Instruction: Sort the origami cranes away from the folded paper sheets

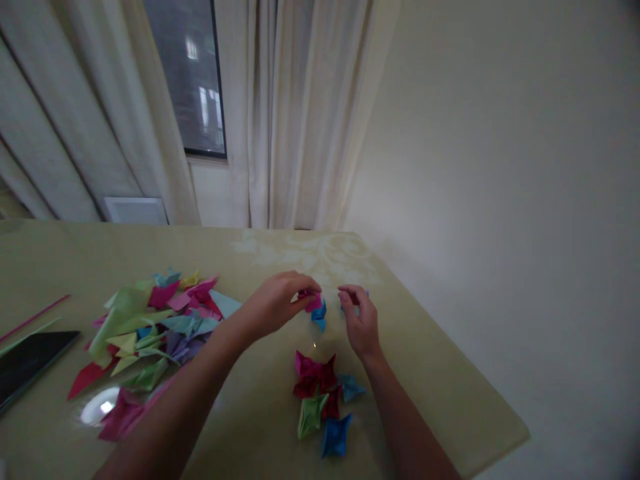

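My left hand (pixel 277 303) is over the table with its fingers pinched on a small folded paper piece, pink and blue (pixel 317 309). My right hand (pixel 359 319) is just to the right of it, fingers curled on another small folded paper piece (pixel 353 307), bluish and mostly hidden. The two hands almost meet. Below them on the table lies a small cluster of folded paper shapes (pixel 323 400) in red, green and blue.
A large pile of coloured folded papers (pixel 155 327) lies to the left on the yellowish table (pixel 440 387). A dark tablet (pixel 27 363) and thin pink and green strips (pixel 35 317) lie at the far left. Curtains and a window stand behind; the table's right edge is close.
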The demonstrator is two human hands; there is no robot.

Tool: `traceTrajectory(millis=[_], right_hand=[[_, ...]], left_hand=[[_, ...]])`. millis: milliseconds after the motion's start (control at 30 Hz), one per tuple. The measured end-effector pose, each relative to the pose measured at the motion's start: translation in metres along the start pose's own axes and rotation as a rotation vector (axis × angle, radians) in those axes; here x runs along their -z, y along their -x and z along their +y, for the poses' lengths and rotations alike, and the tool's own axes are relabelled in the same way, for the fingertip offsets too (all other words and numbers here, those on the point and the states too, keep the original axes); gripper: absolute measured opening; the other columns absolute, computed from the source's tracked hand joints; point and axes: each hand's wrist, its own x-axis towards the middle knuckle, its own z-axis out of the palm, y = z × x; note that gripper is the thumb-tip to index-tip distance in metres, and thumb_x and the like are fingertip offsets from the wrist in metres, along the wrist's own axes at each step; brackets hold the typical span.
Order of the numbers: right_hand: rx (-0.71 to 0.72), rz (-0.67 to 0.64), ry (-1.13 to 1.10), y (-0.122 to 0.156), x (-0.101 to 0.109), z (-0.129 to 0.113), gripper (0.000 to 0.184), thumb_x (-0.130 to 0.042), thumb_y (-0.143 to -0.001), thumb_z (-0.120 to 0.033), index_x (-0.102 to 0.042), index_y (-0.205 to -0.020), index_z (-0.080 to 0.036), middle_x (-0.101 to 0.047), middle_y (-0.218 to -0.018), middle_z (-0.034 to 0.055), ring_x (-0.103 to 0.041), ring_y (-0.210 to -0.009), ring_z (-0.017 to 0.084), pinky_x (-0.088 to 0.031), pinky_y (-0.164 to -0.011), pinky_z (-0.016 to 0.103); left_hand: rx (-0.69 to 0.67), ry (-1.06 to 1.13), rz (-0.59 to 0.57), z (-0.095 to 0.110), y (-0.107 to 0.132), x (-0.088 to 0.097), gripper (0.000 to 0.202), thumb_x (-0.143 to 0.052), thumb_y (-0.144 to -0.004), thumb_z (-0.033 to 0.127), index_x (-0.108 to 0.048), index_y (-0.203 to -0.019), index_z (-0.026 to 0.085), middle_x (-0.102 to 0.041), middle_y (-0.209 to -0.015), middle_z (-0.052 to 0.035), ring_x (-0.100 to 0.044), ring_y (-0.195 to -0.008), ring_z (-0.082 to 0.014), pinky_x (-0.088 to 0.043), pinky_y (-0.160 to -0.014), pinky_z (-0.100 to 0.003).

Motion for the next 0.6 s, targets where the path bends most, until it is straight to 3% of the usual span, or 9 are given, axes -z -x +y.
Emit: traceTrajectory(millis=[133,300,500,600], right_hand=[[-0.083,-0.248,-0.318,0.011,-0.015,-0.012,0.028,-0.072,-0.095,-0.046,-0.076,-0.111,-0.023,-0.078,-0.103,0.0068,-0.070,-0.091,0.023,-0.056,-0.084,0.035],[-0.243,-0.358,-0.529,0.010,-0.017,-0.014,0.032,-0.080,-0.086,-0.052,-0.077,-0.097,-0.023,-0.076,-0.092,0.0048,-0.071,-0.091,0.025,-0.059,-0.084,0.037],[-0.278,-0.265,-0.633,0.010,-0.018,-0.014,0.032,-0.088,-0.079,-0.042,-0.077,-0.104,-0.025,-0.078,-0.096,0.0038,-0.073,-0.088,0.022,-0.061,-0.084,0.036],[-0.234,-0.092,-0.471,0.004,-0.012,-0.004,0.031,-0.086,-0.081,-0.043,-0.077,-0.102,-0.022,-0.079,-0.096,0.0063,-0.074,-0.089,0.023,-0.062,-0.085,0.038]], left_hand=[[-0.024,-0.084,-0.043,0.008,-0.002,-0.018,0.014,-0.062,-0.103,0.025,-0.076,-0.104,0.022,-0.076,-0.098,-0.0056,-0.069,-0.094,-0.0207,-0.051,-0.084,-0.031],[-0.059,-0.064,-0.084,0.008,-0.001,-0.025,0.016,-0.059,-0.104,0.023,-0.074,-0.101,0.022,-0.075,-0.096,-0.0037,-0.069,-0.090,-0.0191,-0.049,-0.081,-0.029],[-0.100,-0.039,0.000,0.014,-0.007,-0.020,0.018,-0.062,-0.104,0.030,-0.072,-0.117,0.024,-0.076,-0.111,-0.0049,-0.069,-0.105,-0.0213,-0.051,-0.095,-0.033],[0.078,-0.138,0.184,-0.006,-0.004,0.002,0.026,-0.059,-0.105,0.037,-0.071,-0.121,0.021,-0.075,-0.119,-0.0083,-0.068,-0.112,-0.0244,-0.052,-0.102,-0.037]])
